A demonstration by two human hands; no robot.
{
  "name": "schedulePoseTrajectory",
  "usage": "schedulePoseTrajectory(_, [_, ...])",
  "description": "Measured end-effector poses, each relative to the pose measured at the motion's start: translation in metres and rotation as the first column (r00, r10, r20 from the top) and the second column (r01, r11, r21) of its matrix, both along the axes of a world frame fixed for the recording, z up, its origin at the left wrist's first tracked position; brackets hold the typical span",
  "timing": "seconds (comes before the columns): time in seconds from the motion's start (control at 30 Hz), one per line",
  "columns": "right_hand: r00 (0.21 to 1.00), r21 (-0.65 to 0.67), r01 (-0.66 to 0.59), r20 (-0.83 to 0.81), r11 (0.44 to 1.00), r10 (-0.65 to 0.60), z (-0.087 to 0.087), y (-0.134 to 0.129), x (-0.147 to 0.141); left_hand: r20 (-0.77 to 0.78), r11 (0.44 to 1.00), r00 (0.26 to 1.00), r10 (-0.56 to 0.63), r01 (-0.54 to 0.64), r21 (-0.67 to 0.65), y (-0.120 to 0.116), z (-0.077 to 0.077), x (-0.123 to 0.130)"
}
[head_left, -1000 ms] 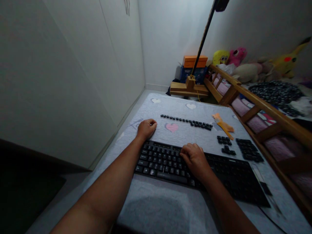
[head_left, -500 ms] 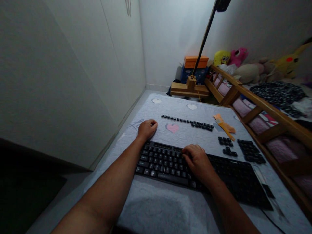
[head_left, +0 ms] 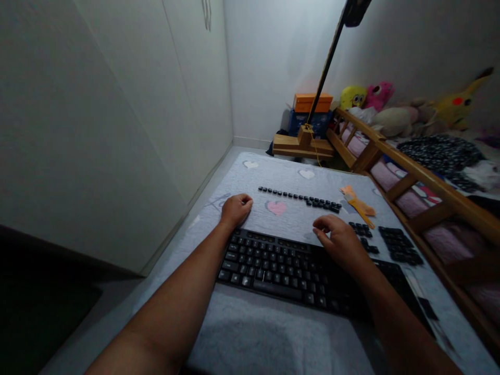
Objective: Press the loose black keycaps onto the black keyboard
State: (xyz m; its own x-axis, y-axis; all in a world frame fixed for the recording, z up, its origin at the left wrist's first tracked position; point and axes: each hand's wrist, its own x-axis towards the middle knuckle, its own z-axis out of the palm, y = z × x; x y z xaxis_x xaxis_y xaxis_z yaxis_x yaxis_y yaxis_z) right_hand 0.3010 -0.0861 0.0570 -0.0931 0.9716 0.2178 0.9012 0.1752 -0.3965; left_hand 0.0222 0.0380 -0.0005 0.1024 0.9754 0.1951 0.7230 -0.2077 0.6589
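Observation:
A black keyboard (head_left: 269,263) lies on the cloth in front of me, with keycaps on its left part and the right part bare of them. My left hand (head_left: 237,209) rests on the cloth just past the keyboard's far left corner, fingers curled closed; whatever may be inside is hidden. Above the keyboard's far edge hovers my right hand (head_left: 339,238), its thumb and fingers bent with a gap between them and nothing visible there. Beyond the keyboard runs a row of loose black keycaps (head_left: 285,195). More keycaps (head_left: 399,245) lie in groups to the right.
An orange-yellow brush (head_left: 361,211) lies over an orange cloth (head_left: 369,205) at the back right. Thin tools (head_left: 429,307) sit right of the keyboard. A wooden bed rail (head_left: 414,177) borders the right side, a white wardrobe (head_left: 156,130) the left. A wooden stand (head_left: 302,145) is behind.
My right hand has lifted off the keyboard's keys and moved right, toward the keycap groups; its thumb and fingers have parted. My left hand stays in place.

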Motion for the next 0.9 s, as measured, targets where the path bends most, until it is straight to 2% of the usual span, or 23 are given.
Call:
schedulePoseTrajectory(0.2, [0.984, 0.032, 0.103, 0.141, 0.994, -0.106, -0.011, 0.039, 0.024, -0.003, 1.000, 1.000, 0.008, -0.008, -0.001, 0.001, -0.002, 0.000])
schedulePoseTrajectory(0.37, [0.946, 0.060, 0.140, 0.286, 0.988, -0.151, -0.026, 0.061, 0.029, 0.006, 1.000, 1.000, 0.007, -0.007, 0.000, 0.000, 0.000, 0.000])
schedulePoseTrajectory(0.57, [0.918, 0.092, 0.176, 0.344, 0.980, -0.197, -0.031, 0.075, 0.025, 0.004, 1.000, 1.000, 0.005, -0.005, -0.006, -0.001, 0.000, 0.000])
schedulePoseTrajectory(0.9, [0.918, 0.105, 0.183, 0.337, 0.977, -0.208, -0.032, 0.086, 0.018, -0.001, 1.000, 1.000, 0.006, -0.006, -0.012, -0.001, 0.002, 0.000])
